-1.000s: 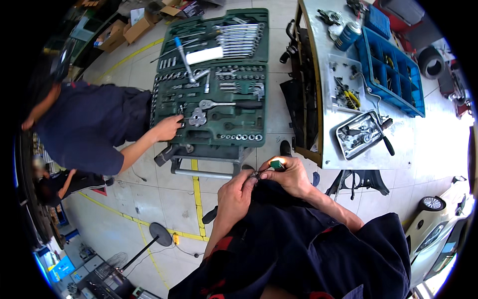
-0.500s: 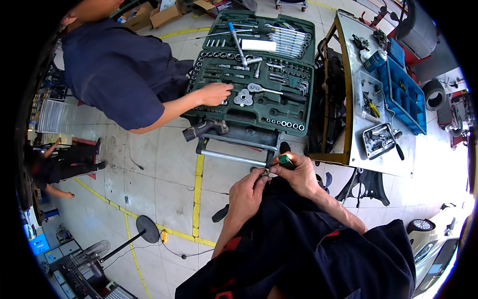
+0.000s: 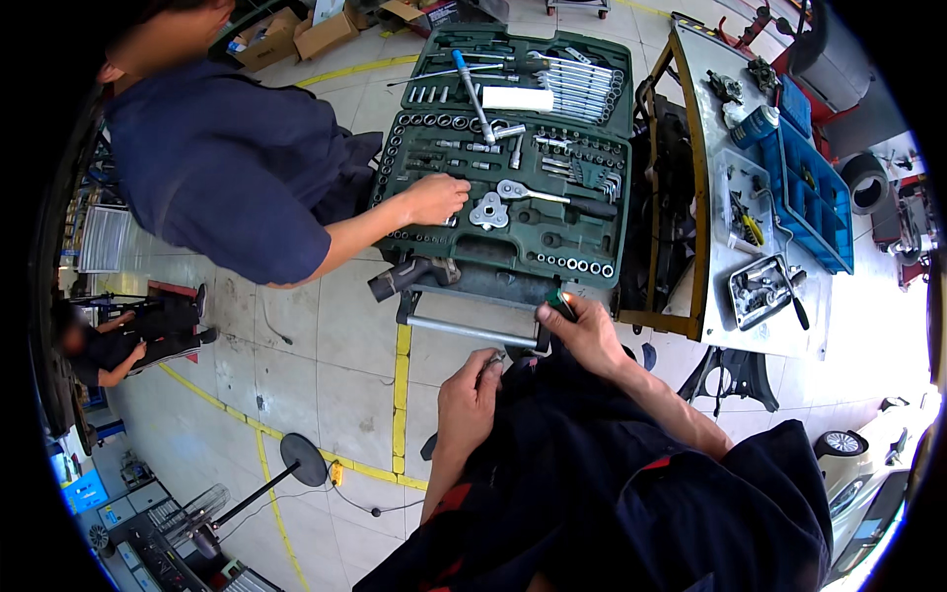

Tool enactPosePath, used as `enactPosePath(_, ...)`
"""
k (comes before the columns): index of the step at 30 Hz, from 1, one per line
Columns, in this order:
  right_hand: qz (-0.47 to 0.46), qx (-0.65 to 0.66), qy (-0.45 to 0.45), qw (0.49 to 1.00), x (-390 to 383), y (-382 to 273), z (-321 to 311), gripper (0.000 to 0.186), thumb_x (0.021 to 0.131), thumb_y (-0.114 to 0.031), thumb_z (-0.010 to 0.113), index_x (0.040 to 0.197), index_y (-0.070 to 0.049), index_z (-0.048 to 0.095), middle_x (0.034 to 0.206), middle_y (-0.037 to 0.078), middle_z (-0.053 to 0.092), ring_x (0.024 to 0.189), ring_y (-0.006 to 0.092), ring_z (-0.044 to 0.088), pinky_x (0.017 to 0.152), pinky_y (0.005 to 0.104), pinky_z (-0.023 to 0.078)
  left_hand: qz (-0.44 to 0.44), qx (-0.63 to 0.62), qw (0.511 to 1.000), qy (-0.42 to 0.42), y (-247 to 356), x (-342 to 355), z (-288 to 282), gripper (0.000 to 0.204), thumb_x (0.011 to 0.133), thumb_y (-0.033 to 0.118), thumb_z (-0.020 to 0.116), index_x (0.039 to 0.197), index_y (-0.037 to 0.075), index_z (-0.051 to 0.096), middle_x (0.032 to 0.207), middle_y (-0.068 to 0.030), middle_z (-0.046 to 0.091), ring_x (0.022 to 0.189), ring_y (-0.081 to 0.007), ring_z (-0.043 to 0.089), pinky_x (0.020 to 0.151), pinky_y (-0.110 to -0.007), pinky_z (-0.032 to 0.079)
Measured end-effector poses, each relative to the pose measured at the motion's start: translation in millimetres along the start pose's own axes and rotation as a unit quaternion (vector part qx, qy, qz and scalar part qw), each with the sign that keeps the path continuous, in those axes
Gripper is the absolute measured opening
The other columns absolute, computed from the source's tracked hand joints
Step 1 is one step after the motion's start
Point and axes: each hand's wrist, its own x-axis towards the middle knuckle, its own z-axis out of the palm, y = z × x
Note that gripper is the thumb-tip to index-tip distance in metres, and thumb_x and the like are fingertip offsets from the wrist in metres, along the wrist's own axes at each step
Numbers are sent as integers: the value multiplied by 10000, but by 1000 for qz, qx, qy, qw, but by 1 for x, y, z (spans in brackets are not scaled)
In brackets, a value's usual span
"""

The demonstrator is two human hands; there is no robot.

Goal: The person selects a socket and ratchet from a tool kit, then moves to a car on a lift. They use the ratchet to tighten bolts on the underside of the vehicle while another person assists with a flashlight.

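Observation:
My left hand (image 3: 467,400), low in the middle of the head view, is closed on a small metal piece (image 3: 496,359) that is mostly hidden by the fingers. Up and to its right, my right hand (image 3: 592,335) grips a small green rectangular object (image 3: 558,302), thumb across its lower end, just beyond the tool case's front edge. A green socket and wrench case (image 3: 582,232) lies open on a wheeled stand above my hands. A co-worker's hand (image 3: 437,197) rests among its sockets, left of a ratchet (image 3: 538,192).
A co-worker (image 3: 227,168) leans over the case from the left; another person (image 3: 113,345) is farther back. A metal bench (image 3: 789,335) with blue bins (image 3: 809,217) stands right. A round black stand base (image 3: 301,459) with trailing cords is lower left, a white car (image 3: 853,474) lower right.
My hands have parted: the right rose with the green object, whose glow no longer shows, and the left dropped slightly. The view has shifted, with the co-worker now higher in it.

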Motion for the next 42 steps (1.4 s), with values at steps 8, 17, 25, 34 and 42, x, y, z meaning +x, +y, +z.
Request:
enactPosePath(8,-45,-61,19,997,117,34,-44,300,958,-204,631,1164,13,648,774,20,671,736,117,600,705,298,480,-91,-16,995,45,15,44,-3,225,1019,174,546,1117,-13,623,710,-43,588,668,-110,526,637,-256,424)
enactPosePath(17,95,12,-57,994,203,36,-28,293,913,-298,625,947,-7,638,751,80,702,749,222,665,730,371,499,-195,-3,980,43,49,91,4,228,1041,180,511,1132,-2,614,704,-24,567,677,-86,498,659,-238,404)
enactPosePath(25,89,-34,-64,993,227,37,-20,319,908,-310,633,983,0,655,760,114,717,789,296,693,784,408,514,-247,-25,966,68,60,107,13,233,1033,160,529,1163,-10,621,739,-36,591,691,-99,529,659,-246,436)
enactPosePath(34,142,-26,-67,987,249,38,-3,369,876,-331,675,719,4,677,629,92,678,581,207,650,624,373,524,-264,-7,962,69,66,119,11,221,993,67,527,1170,-21,626,732,-48,602,685,-111,545,658,-239,447)
enactPosePath(42,128,29,-97,987,218,21,-1,336,903,-295,641,739,-4,686,601,89,655,531,178,601,550,358,482,-284,-36,954,89,60,112,9,220,1009,99,534,1171,-19,624,742,-44,605,694,-103,543,667,-244,450)
